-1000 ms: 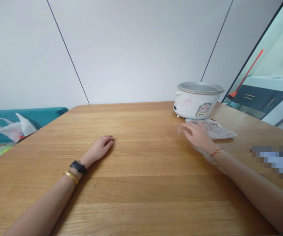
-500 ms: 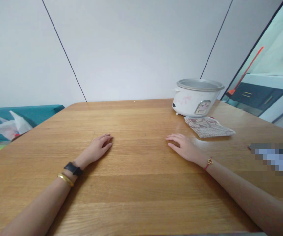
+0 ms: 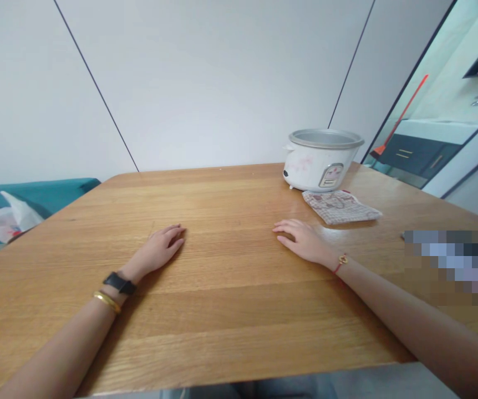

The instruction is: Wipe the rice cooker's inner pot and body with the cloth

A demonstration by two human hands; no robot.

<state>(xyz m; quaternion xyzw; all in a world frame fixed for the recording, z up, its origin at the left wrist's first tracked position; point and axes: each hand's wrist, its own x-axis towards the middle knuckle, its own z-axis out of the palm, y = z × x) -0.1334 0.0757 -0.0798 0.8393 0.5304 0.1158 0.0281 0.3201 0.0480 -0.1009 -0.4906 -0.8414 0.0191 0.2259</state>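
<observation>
Your left hand [image 3: 156, 250] is resting on the table [image 3: 222, 310], fingers loosely curled, thumb a little apart; it's holding nothing. Your right hand [image 3: 304, 241] is lying on the table too, opened wider, fingers loosely extended toward the left hand, thumb parted from them; nothing in it either. The two hands are staying well apart, wood showing between them.

The cloth [image 3: 341, 207] is lying nearest your right hand, just beyond it and to its right, not touching. The cooker [image 3: 318, 160] is standing upright at the far right part of the table, right behind the cloth, lid off, its grey rim showing; whether the cloth is reaching under it, can't tell. Something pixelated [image 3: 459, 260] is lying at the right side, can't tell what. You're wearing a black band [image 3: 120, 282] and a gold bangle [image 3: 106, 302] on the left wrist, a red bracelet [image 3: 340, 262] on the right.
</observation>
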